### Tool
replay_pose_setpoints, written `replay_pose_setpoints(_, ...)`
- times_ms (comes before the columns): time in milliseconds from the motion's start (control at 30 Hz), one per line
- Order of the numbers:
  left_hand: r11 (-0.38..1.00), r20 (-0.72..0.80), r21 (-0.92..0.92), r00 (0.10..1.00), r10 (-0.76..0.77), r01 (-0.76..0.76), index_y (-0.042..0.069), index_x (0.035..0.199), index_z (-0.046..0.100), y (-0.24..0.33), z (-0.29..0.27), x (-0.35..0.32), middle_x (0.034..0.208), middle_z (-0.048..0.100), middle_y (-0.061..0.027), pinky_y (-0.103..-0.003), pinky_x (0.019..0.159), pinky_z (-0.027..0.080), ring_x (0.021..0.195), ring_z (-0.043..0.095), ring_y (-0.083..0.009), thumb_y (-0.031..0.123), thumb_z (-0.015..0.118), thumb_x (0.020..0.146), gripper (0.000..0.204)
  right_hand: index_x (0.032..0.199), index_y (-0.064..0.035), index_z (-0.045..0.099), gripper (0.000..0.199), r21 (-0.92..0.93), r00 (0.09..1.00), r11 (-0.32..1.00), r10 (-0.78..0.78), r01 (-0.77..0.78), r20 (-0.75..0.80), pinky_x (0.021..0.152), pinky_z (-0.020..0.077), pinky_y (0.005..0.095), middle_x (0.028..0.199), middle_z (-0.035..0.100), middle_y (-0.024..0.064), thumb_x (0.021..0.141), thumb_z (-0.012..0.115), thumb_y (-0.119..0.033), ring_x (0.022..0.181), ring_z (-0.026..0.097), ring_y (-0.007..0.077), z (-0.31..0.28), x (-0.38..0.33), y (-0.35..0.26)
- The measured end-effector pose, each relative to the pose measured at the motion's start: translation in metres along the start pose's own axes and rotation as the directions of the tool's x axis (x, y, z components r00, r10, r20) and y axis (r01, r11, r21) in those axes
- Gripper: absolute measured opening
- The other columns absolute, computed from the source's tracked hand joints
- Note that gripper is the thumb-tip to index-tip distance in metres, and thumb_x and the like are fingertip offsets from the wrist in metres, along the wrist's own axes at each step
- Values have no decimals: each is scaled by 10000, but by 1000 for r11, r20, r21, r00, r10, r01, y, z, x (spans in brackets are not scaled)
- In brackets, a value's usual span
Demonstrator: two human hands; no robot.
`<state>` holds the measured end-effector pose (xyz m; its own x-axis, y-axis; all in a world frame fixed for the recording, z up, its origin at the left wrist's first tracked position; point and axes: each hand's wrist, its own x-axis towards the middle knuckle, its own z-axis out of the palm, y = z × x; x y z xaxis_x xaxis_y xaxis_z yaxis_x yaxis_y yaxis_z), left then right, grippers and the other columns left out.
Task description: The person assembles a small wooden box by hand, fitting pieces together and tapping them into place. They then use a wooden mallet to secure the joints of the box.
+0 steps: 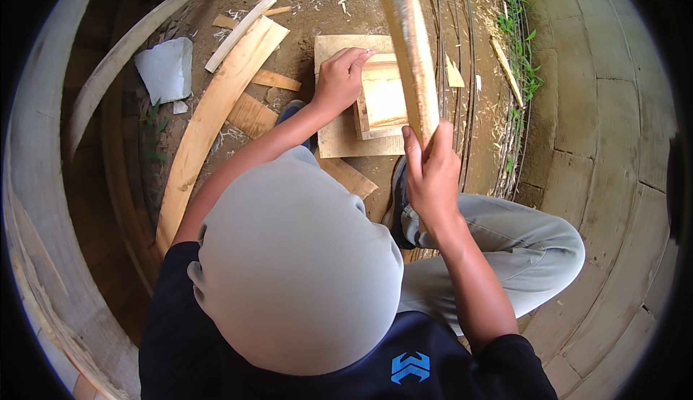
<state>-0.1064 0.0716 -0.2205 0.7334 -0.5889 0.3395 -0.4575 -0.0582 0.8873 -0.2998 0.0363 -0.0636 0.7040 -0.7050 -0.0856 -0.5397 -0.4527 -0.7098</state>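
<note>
My right hand (433,176) is closed round the lower end of a thick wooden stick (410,53), which rises away from me over the work and hides part of it. Beyond my knees a small open wooden box (382,100) rests on a square wooden board (343,144). My left hand (341,81) is at the box's far left corner, its fingers pinched together at the rim. Whatever those fingertips hold, if anything, is too small to make out.
A long curved plank (209,122) lies at the left, with offcuts (253,115) beside it and a pale stone slab (166,70) farther out. Thin dark rods (471,61) run along the ground at the right, before green weeds (530,75) and a block wall (603,111). Shavings litter the dirt.
</note>
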Motion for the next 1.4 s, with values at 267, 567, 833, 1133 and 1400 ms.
replay_pose_setpoints(267,998,-25,12,998,55,-55,-13,1031,732,-8,0,-2,969,732,-200,-400,750,561,879,726,-365,106,624,987,167,1048,-6,442,259,-119,998,992,46,-41,38,623,480,584,766,638,321,1014,613,-199,723,644,525,1,3,-1)
replay_pose_setpoints(567,1000,-31,-13,999,13,-13,-1,1021,748,-7,-1,-3,972,746,-175,-383,763,564,890,735,-332,110,621,987,172,1082,1,462,279,-59,996,996,-64,60,-59,623,496,547,748,639,302,1005,639,-200,709,651,505,-2,2,-8)
replay_pose_setpoints(833,998,-11,3,998,64,-64,51,1088,771,-10,-1,-1,1022,755,-170,-380,786,582,922,747,-318,104,641,974,182,1101,8,467,253,-167,994,980,109,-108,-3,623,497,541,755,643,307,1011,625,-166,717,655,509,-2,-3,9)
replay_pose_setpoints(1133,1000,56,21,998,-1,0,41,1085,770,-3,-4,0,1021,758,-167,-365,802,584,944,746,-316,107,637,979,182,1187,23,481,283,20,999,1000,4,-3,-43,604,494,408,777,634,196,994,633,-118,626,629,276,-11,3,0)
replay_pose_setpoints(1400,994,64,108,998,-8,1,16,1053,766,-13,-6,-2,981,747,-192,-389,731,583,878,744,-334,96,667,947,166,1407,-23,443,477,-103,981,992,92,-76,170,659,506,496,788,677,269,1049,585,-304,720,683,452,12,-9,22)
